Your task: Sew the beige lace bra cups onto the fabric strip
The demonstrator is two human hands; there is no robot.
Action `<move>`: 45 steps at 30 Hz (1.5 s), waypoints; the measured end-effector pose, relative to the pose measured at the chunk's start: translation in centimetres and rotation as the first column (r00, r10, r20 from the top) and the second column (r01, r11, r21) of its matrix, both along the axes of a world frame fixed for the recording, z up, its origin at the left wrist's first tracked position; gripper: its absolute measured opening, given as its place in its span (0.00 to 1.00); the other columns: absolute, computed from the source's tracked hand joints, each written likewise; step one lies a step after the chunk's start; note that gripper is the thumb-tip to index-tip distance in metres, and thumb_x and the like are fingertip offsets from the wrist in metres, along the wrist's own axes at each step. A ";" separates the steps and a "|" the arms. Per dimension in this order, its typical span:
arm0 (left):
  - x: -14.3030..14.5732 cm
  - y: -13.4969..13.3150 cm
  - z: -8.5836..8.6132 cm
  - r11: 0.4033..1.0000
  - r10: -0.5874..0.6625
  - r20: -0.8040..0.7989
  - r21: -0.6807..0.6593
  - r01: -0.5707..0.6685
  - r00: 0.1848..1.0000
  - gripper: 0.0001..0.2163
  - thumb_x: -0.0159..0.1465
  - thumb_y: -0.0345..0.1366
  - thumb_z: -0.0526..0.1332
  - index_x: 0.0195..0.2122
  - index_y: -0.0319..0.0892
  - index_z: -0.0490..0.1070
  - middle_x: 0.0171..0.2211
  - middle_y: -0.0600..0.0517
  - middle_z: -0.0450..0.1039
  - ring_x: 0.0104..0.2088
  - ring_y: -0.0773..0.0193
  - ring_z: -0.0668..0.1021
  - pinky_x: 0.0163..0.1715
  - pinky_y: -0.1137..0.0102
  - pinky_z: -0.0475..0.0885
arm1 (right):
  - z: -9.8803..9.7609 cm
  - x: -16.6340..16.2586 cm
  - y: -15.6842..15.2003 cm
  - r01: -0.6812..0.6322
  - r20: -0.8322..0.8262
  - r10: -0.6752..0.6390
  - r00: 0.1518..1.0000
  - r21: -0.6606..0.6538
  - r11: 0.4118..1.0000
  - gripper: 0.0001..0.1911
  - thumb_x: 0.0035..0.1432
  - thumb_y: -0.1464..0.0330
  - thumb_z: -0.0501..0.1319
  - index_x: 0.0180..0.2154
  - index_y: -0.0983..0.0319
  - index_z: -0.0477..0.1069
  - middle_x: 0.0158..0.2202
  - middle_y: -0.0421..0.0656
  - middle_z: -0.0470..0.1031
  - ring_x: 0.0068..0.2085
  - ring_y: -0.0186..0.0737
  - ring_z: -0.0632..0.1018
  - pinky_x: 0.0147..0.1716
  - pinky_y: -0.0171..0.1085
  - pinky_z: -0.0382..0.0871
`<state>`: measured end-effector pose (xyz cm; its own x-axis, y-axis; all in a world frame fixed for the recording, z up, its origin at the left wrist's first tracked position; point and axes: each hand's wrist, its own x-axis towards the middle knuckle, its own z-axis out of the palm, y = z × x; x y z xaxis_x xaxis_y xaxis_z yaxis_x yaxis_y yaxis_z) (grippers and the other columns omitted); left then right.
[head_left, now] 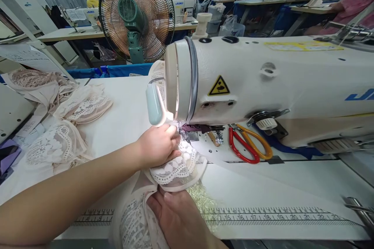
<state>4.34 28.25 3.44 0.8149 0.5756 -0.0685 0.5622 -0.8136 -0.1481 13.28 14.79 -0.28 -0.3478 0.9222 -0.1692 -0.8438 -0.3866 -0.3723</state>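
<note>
My left hand (pixel 157 144) lies curled on a piece of pale lace fabric (pixel 175 167), pressing it down just in front of the needle area of a white sewing machine (pixel 263 78). My right hand (pixel 178 218) is at the table's near edge, thumb on top of the same lace piece, gripping its lower part from below. The needle and presser foot are mostly hidden behind my left hand and the machine's lit head.
Red and orange-handled scissors (pixel 248 146) lie on the machine bed to the right. Several lace pieces (pixel 67 124) are heaped at the left. A ruler strip (pixel 277 216) runs along the table's front. A green standing fan (pixel 136 15) is behind the table.
</note>
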 end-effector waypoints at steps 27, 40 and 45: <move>-0.8 -6.3 0.0 0.942 -0.081 0.193 -0.304 0.138 0.978 0.21 0.58 0.27 0.53 0.54 0.34 0.64 0.57 0.42 0.64 0.56 0.53 0.67 0.58 0.54 0.57 | 0.3 11.7 5.1 -0.830 0.240 -0.894 -0.379 0.338 0.443 0.24 0.54 0.81 0.52 0.50 0.58 0.68 0.41 0.48 0.72 0.41 0.45 0.72 0.35 0.41 0.68; -1.6 -5.5 -2.3 0.952 -0.221 0.349 -0.123 0.279 0.911 0.18 0.62 0.37 0.53 0.53 0.38 0.64 0.52 0.45 0.69 0.53 0.52 0.68 0.55 0.51 0.57 | -1.1 12.0 3.8 -0.849 0.360 -0.905 -0.228 0.382 0.366 0.14 0.58 0.78 0.52 0.42 0.63 0.72 0.37 0.46 0.75 0.39 0.42 0.71 0.35 0.40 0.64; -1.6 -3.9 -2.1 0.942 -0.266 0.376 -0.095 0.322 0.888 0.15 0.61 0.34 0.53 0.48 0.40 0.68 0.49 0.46 0.71 0.50 0.54 0.70 0.54 0.54 0.58 | -1.1 11.5 4.0 -0.820 0.431 -0.863 -0.264 0.370 0.436 0.15 0.59 0.78 0.50 0.41 0.64 0.72 0.33 0.45 0.72 0.35 0.41 0.69 0.33 0.38 0.64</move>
<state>2.76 24.37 1.32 0.9314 0.3112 0.1889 0.2854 -0.9463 0.1520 24.76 18.79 -1.37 -0.5789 0.7454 0.3305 0.7286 0.6548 -0.2007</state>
